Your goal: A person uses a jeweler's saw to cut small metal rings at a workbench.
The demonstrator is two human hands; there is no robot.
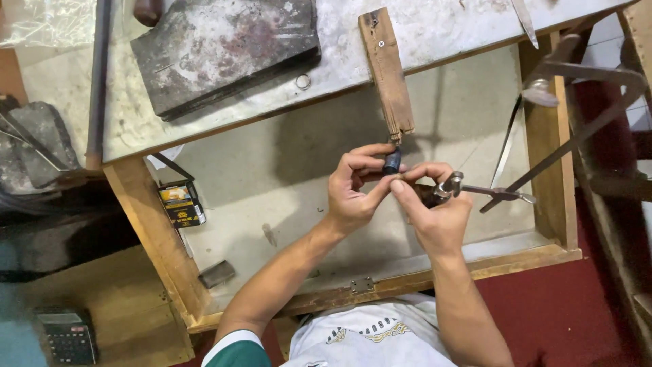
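Observation:
My left hand (353, 190) pinches a small dark cylindrical piece (392, 162) between thumb and fingers, just below the tip of a wooden bench peg (387, 71) that sticks out from the worktop. My right hand (435, 211) presses against the left one, its fingertips at the same dark piece. It also grips a metal saw frame (506, 195) whose arm runs off to the right. Both hands hover over an open wooden drawer (407, 278).
A grey stone slab (224, 47) and a small metal ring (303, 81) lie on the worn worktop. The drawer holds a small yellow-and-black box (180, 204) and a dark block (217, 273). A calculator (66, 334) sits lower left. A metal stand (584, 88) rises at right.

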